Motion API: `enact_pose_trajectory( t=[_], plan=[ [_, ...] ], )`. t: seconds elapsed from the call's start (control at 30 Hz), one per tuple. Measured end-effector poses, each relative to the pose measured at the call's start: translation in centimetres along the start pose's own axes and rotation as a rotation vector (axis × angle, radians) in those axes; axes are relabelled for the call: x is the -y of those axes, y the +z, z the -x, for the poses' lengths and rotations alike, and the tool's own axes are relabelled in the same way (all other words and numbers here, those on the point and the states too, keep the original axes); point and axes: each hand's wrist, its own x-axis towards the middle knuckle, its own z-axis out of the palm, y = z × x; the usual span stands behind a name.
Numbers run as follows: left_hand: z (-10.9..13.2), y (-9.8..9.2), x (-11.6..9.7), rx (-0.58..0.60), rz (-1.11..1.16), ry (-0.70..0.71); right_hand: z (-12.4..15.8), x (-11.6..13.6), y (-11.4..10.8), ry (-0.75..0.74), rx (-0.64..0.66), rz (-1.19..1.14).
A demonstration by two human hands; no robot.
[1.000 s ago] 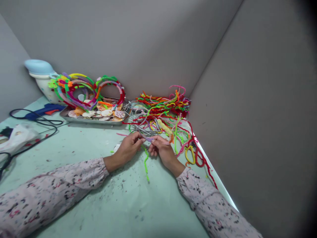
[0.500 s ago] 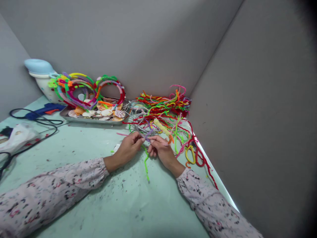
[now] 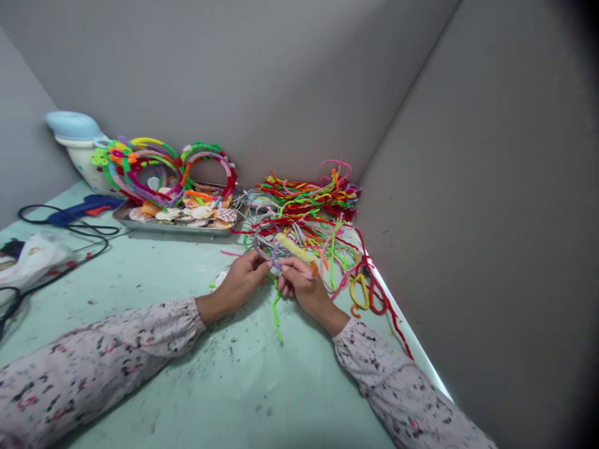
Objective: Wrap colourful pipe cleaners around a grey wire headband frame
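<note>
My left hand (image 3: 243, 279) and my right hand (image 3: 302, 284) meet over the pale green table (image 3: 196, 374), both pinched closed on a purple pipe cleaner (image 3: 275, 254) that is wound onto a grey headband (image 3: 262, 249). A yellow-wrapped stretch with an orange tip (image 3: 297, 251) sticks out above my right fingers. A green pipe cleaner (image 3: 277, 308) lies on the table just below the hands. Behind them sits a tangle of coloured pipe cleaners (image 3: 318, 206) mixed with bare grey headbands.
A metal tray (image 3: 140, 223) of seashells stands at the back with several wrapped headbands (image 3: 159, 165) leaning over it. A blue glue gun (image 3: 87, 206) with its black cord, a white-and-blue container (image 3: 77, 140) and a plastic bag (image 3: 32, 259) are at the left. Grey walls close in behind and right.
Both hands stayed in place while the fingers worked. The yellow-wrapped stretch swung up and left towards the hands, and the purple end lifted slightly.
</note>
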Motion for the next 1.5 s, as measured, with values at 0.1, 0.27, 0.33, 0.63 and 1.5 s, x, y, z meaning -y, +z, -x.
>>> enact_pose_trajectory(
  t=[0.1,0.27,0.33,0.63,1.5],
  plan=[
    [0.0,0.0,0.2,-0.016,0.013,-0.007,0.1,-0.5,0.0,-0.043,0.0,0.046],
    [0.0,-0.1,0.2,-0.047,-0.007,-0.011,0.2,-1.3,-0.1,-0.145,-0.009,0.114],
    [0.0,-0.1,0.1,-0.058,-0.018,-0.014,0.2,-1.4,-0.1,-0.179,-0.009,0.142],
    [-0.1,0.2,-0.5,-0.036,-0.016,-0.011,0.2,-1.3,-0.3,-0.193,0.003,0.127],
    [-0.1,0.1,-0.8,-0.123,-0.034,-0.036,0.8,-0.4,0.2,-0.199,-0.049,0.137]
  ],
)
